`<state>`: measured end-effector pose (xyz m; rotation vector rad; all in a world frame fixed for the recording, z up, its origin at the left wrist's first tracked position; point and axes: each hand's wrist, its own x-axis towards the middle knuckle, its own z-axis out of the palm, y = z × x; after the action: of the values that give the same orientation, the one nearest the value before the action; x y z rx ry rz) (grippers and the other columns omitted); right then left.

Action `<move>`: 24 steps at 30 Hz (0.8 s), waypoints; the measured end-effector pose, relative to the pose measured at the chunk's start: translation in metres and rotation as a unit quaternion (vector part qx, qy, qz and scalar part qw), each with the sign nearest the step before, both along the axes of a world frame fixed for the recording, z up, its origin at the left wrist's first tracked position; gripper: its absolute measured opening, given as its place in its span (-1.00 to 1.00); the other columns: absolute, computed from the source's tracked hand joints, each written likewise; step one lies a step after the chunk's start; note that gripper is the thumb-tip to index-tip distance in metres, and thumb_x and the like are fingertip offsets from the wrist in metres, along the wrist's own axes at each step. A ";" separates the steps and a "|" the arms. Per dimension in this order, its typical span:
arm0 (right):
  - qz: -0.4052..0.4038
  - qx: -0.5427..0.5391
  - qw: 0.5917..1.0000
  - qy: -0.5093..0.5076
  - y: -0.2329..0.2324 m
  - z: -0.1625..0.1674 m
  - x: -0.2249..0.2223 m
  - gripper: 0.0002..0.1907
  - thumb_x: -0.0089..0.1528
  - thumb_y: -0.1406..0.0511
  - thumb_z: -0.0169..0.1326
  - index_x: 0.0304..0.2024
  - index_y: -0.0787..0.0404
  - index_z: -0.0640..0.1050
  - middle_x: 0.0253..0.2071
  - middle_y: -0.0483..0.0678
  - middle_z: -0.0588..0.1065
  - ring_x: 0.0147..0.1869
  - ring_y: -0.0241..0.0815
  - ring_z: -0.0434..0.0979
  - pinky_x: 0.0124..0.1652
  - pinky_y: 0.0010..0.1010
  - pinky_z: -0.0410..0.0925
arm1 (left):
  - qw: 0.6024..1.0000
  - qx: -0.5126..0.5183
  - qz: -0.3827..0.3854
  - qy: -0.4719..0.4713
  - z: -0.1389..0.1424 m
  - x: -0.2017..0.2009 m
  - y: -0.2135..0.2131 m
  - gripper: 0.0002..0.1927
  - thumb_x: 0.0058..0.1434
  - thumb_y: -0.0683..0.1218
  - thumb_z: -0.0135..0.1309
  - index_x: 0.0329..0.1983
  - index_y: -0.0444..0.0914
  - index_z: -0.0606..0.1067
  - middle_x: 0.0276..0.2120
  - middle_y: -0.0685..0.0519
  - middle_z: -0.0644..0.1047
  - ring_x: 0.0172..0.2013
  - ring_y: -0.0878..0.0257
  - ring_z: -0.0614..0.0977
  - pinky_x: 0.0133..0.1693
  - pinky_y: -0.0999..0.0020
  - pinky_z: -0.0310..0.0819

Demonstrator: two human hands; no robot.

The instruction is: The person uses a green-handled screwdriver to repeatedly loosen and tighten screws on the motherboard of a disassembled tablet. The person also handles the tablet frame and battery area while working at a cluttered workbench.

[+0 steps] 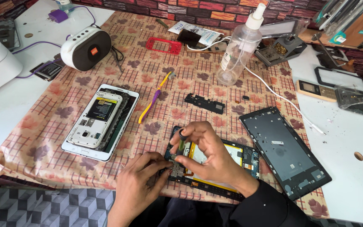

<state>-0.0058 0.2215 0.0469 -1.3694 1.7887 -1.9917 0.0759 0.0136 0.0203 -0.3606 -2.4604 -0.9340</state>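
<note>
Right hand [209,153] fingers pinched shut around a small screwdriver [182,142], tip down on the opened tablet [232,164], low centre of frame. Left hand [141,174] fingers curled, pressing the board's left end. Tablet's long axis runs left-right under both hands; back cover [284,151] lies just right.

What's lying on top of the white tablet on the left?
A smaller white phone with its back off lies on the white tablet, its dark battery showing. The tablet's middle beneath it is covered.

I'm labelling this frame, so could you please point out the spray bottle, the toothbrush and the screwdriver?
spray bottle [237,50], head view, clear body.
toothbrush [151,102], head view, yellow-and-purple handle.
screwdriver [182,142], head view, shaft below the right hand's fingers.
</note>
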 end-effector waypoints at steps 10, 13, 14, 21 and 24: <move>0.007 -0.006 1.000 0.022 -0.001 -0.001 0.003 -0.45 0.28 0.59 -0.02 0.23 0.06 0.22 0.19 0.06 0.46 0.40 -0.09 0.51 0.37 -0.18 0.36 | 1.000 -0.005 0.000 0.009 0.000 0.000 -0.002 -0.82 0.05 -0.08 0.27 -0.25 -0.11 0.69 -0.25 0.17 0.60 -0.27 0.17 0.67 -0.30 0.25 0.54; -0.092 0.012 0.993 0.067 -0.004 0.003 0.003 -0.35 0.16 0.53 0.33 0.18 0.10 0.31 0.03 0.02 0.50 0.17 -0.14 0.53 0.22 -0.20 0.40 | 1.000 -0.001 -0.001 0.014 0.000 0.001 -0.002 -0.81 0.06 -0.08 0.27 -0.23 -0.12 0.68 -0.26 0.17 0.60 -0.27 0.17 0.67 -0.31 0.26 0.54; -0.070 0.006 0.997 0.030 -0.004 0.005 0.003 -0.41 0.20 0.53 0.27 0.16 0.10 0.31 0.06 0.02 0.51 0.18 -0.13 0.57 0.21 -0.20 0.42 | 1.000 0.000 0.002 0.013 0.000 0.001 -0.002 -0.82 0.06 -0.08 0.27 -0.24 -0.11 0.68 -0.26 0.17 0.60 -0.27 0.18 0.67 -0.31 0.26 0.54; -0.046 0.008 0.999 -0.008 -0.002 0.010 0.006 -0.44 0.20 0.53 0.20 0.14 0.14 0.25 0.12 0.07 0.43 0.25 -0.12 0.50 0.19 -0.22 0.41 | 1.000 0.000 0.007 0.002 0.001 0.002 0.000 -0.83 0.06 -0.08 0.27 -0.26 -0.10 0.68 -0.26 0.17 0.60 -0.29 0.17 0.68 -0.32 0.25 0.54; -0.041 -0.001 0.999 0.025 -0.003 0.007 0.004 -0.43 0.18 0.56 0.11 0.16 0.16 0.23 0.20 0.09 0.37 0.40 -0.10 0.36 0.35 -0.21 0.24 | 1.000 -0.002 0.006 0.004 0.002 0.002 0.000 -0.84 0.06 -0.08 0.27 -0.26 -0.10 0.68 -0.25 0.17 0.60 -0.28 0.15 0.68 -0.30 0.24 0.54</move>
<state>-0.0022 0.2187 0.0534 -1.3789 1.8941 -2.0179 0.0776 0.0134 0.0221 -0.3497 -2.4552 -0.9199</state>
